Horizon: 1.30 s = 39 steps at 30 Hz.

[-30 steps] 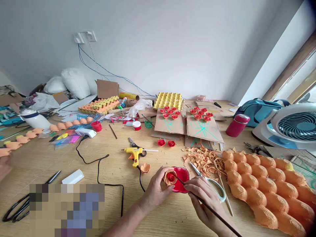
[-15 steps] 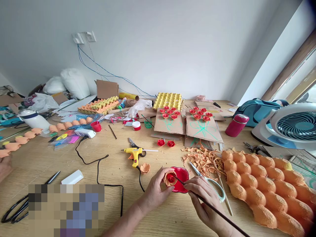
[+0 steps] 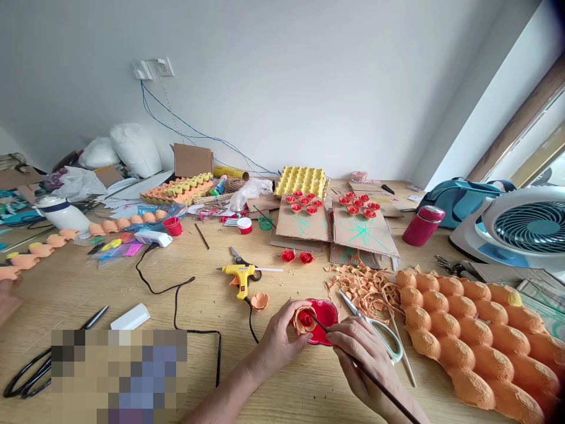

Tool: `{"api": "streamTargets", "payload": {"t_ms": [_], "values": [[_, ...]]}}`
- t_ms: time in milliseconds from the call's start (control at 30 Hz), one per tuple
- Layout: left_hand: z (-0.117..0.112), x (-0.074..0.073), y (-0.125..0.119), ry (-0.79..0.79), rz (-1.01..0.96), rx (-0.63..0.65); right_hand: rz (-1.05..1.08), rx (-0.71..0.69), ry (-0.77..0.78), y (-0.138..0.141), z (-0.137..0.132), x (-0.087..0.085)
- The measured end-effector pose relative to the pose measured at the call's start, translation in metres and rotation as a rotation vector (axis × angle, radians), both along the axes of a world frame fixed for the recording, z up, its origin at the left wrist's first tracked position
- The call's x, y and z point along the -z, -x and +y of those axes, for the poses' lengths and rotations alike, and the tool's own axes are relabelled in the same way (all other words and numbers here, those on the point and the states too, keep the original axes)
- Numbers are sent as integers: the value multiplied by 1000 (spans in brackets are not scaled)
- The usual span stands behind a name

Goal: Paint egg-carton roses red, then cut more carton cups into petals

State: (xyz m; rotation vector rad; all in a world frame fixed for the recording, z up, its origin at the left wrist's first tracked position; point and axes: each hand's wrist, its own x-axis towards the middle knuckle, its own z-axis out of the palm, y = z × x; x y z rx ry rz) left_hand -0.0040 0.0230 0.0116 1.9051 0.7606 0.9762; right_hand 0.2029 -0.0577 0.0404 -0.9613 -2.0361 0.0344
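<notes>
Between the fingers and thumb of my left hand (image 3: 282,333) is an egg-carton flower (image 3: 303,328), its centre red and its outer petals orange. My right hand (image 3: 362,353) grips a dark-handled paintbrush (image 3: 375,381), whose tip touches the flower near its red centre. Just behind the flower lies a red paint dish (image 3: 325,312) with a wavy rim, partly covered by both hands. An unpainted orange flower (image 3: 260,301) rests left of my left hand, near a yellow glue gun (image 3: 241,277). Two red flowers (image 3: 288,256) sit farther back on the table.
Light-handled scissors (image 3: 388,341) and orange carton scraps (image 3: 364,288) lie right of my right hand, beside a large orange egg tray (image 3: 477,330). Cardboard panels (image 3: 364,229) bearing red flowers stand behind. Another person's hand (image 3: 7,303) shows at the left edge.
My right hand and the brush have shifted slightly down and left, the brush tip staying at the flower. My left hand and the flower hold nearly the same place.
</notes>
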Motion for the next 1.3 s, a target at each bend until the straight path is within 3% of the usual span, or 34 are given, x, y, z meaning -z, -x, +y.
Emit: {"api": "streamTargets", "payload": {"t_ms": [233,533,1300], "values": [[-1,-5,-1,-16,-18,-9,38,72,-76,-4,-1,2],[0,-1,0,-11,-20,-39,13,38,-57,7,1,-9],[1,4,-1,-15,-9,-112,-23,52,-107,9,-3,-10]]}}
